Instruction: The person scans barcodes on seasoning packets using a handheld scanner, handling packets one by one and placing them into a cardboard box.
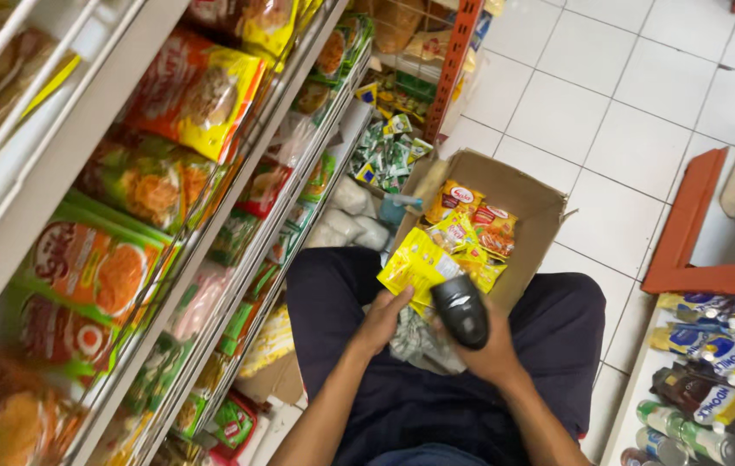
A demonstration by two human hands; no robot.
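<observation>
Yellow packet (pixel 412 266) is pinched in left hand (pixel 382 321); black scanner (pixel 460 309) is gripped in right hand (pixel 490 349), above the cardboard box (pixel 529 200) near edge. Packet could be dropped if crumpled foil slips.

Just one head cam, looking steeply down at the lap from close up, shelves (pixel 151 259) left, tiled floor (pixel 609 112) far right.

Shelves (pixel 126 259) left; carton (pixel 531 207) ahead of knees, packets (pixel 471 233) inside; cans (pixel 687 427) right.
</observation>
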